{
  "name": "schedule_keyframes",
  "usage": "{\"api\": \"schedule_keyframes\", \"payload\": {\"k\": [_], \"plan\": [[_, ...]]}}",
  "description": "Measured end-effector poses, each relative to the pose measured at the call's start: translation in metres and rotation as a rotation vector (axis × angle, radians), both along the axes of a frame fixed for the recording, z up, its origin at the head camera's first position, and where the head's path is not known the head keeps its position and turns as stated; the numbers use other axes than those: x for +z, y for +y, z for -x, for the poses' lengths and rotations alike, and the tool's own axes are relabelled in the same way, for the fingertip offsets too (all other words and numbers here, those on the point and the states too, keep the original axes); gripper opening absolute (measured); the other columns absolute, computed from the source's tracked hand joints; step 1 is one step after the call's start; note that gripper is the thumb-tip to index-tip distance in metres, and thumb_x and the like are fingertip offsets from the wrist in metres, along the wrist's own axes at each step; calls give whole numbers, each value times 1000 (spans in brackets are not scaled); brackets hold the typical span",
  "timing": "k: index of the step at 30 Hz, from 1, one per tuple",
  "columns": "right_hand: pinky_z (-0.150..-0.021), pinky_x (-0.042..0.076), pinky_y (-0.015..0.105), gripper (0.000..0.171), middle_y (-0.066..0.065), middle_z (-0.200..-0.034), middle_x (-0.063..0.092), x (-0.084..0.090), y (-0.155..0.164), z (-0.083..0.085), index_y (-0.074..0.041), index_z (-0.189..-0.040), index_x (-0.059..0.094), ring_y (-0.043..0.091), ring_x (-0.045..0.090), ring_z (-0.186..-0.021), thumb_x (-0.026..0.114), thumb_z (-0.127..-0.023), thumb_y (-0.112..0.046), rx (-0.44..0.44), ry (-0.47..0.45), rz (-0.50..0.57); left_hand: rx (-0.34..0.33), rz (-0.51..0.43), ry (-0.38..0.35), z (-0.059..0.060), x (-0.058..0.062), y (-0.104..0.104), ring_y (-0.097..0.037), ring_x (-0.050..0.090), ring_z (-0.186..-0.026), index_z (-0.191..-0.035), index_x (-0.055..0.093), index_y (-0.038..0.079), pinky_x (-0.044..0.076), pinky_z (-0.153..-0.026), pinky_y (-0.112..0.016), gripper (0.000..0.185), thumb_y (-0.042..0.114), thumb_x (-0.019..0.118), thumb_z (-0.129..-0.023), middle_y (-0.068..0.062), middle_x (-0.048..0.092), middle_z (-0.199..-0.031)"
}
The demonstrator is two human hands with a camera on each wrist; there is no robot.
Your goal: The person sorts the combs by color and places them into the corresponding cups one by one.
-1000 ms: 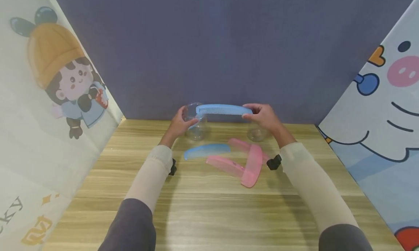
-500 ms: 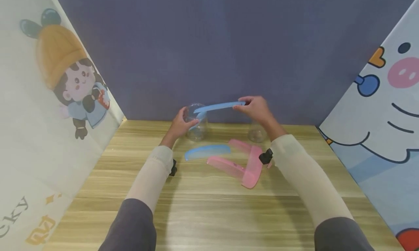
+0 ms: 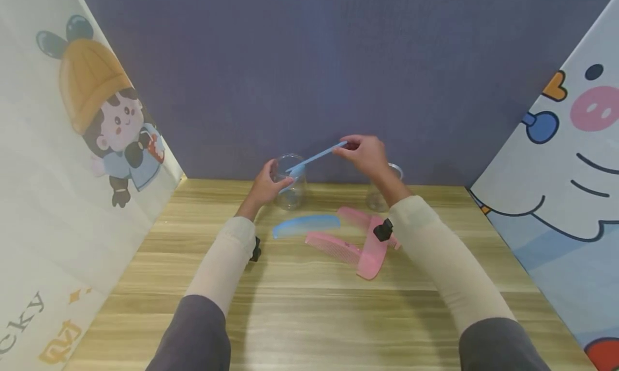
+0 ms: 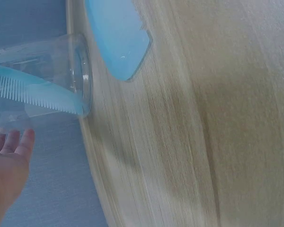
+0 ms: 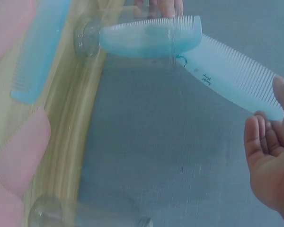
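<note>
1. Tilted way more now vs a sec ago: the blue comb [image 3: 316,157] was lying about level between both hands, now its left end dips down into the clear cup [image 3: 289,182] and the right end is lifted. So imo it's partway in, not dropped yet.
2. Right hand [image 3: 364,153] pinches the comb's high end w/ thumb + fingertips, rest of the fingers loosely curled. Right wrist view shows the comb's end right at the fingertips [image 5: 283,91], teeth side up, other end already past the cup's rim.
3. Left hand [image 3: 265,185] is wrapped round the cup's left side, steadying it at the far edge of the table [image 3: 309,317]. Left wrist view shows comb teeth through the cup wall, w/ fingertips [image 4: 18,141] just beside it.
4. Nearer to the person: a second blue comb [image 3: 306,223] lies flat just in front of the cup, not touched.
5. Right of that, pink combs [image 3: 360,242] in a loose pile, overlapping each other. Looks like 3, partly hidden by the right forearm.
6. Second clear cup [image 3: 382,191] stands far right, behind the right wrist, well apart from the first. Can't tell what's in it, if anything.
7. Cartoon panels both sides, purple wall at the back.
</note>
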State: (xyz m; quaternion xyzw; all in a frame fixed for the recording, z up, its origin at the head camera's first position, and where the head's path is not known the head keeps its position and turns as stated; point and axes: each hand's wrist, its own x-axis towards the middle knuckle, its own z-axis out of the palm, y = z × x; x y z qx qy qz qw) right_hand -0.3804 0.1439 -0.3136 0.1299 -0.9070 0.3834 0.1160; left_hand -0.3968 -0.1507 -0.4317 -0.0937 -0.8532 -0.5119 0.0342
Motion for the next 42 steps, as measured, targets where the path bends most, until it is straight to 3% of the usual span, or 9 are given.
{"api": "schedule_keyframes", "payload": {"k": [9, 18, 27, 31, 42], "plan": [[-92, 58, 41, 49, 10, -125, 72, -1, -12, -3, -9, -136, 65, 24, 68, -110, 73, -95, -35, 164, -5, 116, -3, -13, -1, 1, -2, 1, -39, 39, -147, -163, 17, 8, 38, -122, -50, 100, 46, 75, -91, -20, 32, -164], [-96, 56, 45, 48, 11, -129, 69, -16, -5, -5, -10, -139, 63, 26, 65, -115, 69, -98, -35, 211, -66, 43, -5, -26, -13, 0, -6, -1, -38, 35, -150, -163, 17, 10, 35, -124, -50, 99, 45, 75, -91, -18, 29, -166], [-98, 55, 46, 56, 11, -143, 60, -48, 17, -7, -14, -147, 55, 27, 60, -121, 69, -98, -38, 265, -175, -87, -13, -2, -4, 4, -7, -1, -39, 41, -145, -163, 17, 11, 40, -120, -52, 100, 49, 75, -90, -19, 33, -163], [-97, 56, 45, 56, 10, -141, 60, -66, 22, -6, -15, -146, 56, 26, 61, -120, 71, -97, -36, 275, -206, -141, -7, -8, -4, 2, -5, -1, -39, 41, -145, -163, 18, 11, 40, -120, -52, 98, 46, 75, -91, -19, 33, -163], [-96, 58, 47, 53, 22, -134, 63, -104, 26, -5, -5, -142, 59, 32, 64, -116, 74, -94, -22, 336, -191, -151, -10, -14, -3, 1, -3, -2, -39, 40, -146, -163, 16, 11, 40, -120, -52, 98, 44, 74, -92, -18, 31, -164]]}}
